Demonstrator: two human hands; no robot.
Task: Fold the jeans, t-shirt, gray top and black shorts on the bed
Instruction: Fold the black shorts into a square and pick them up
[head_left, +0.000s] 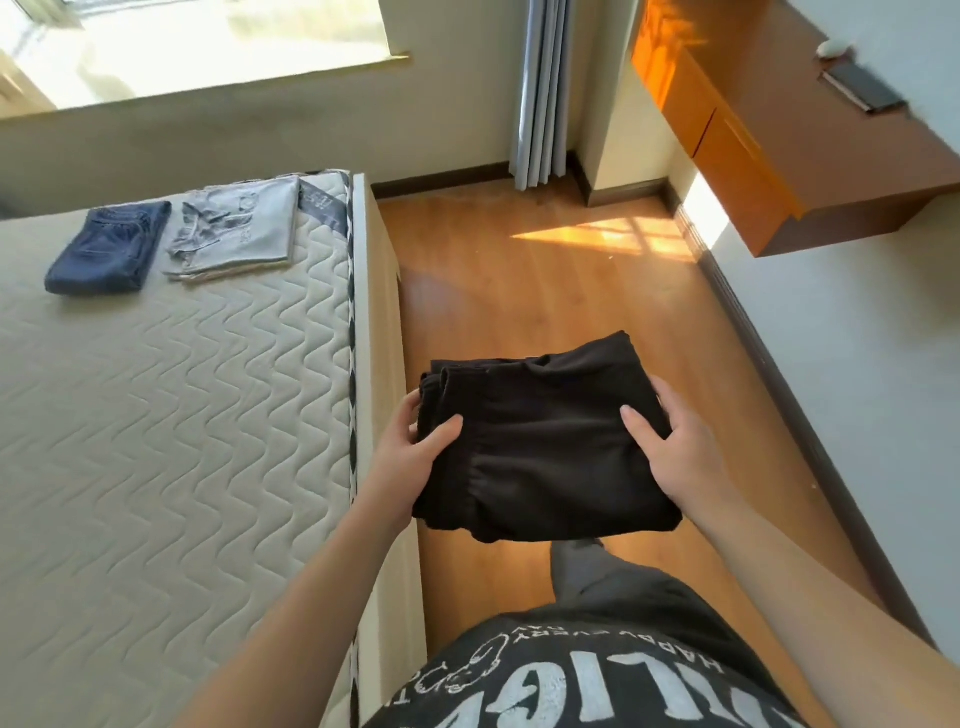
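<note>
The folded black shorts (545, 441) are in the air over the wooden floor, just right of the bed. My left hand (410, 452) grips their left edge, thumb on top. Their right edge is gripped the same way by my right hand (675, 447). On the far end of the bare mattress (182, 415) lie the folded blue jeans (111, 247). Beside them is a folded pale grey pile with a print on top (244, 228), and I cannot tell the t-shirt from the gray top in it.
The wooden bed frame's edge (384, 322) runs between mattress and floor (545, 270). An orange wall-mounted desk (769, 156) juts out at the upper right. A grey curtain (540, 93) hangs in the far corner beside the window. My own leg (587, 571) stands on the floor below the shorts.
</note>
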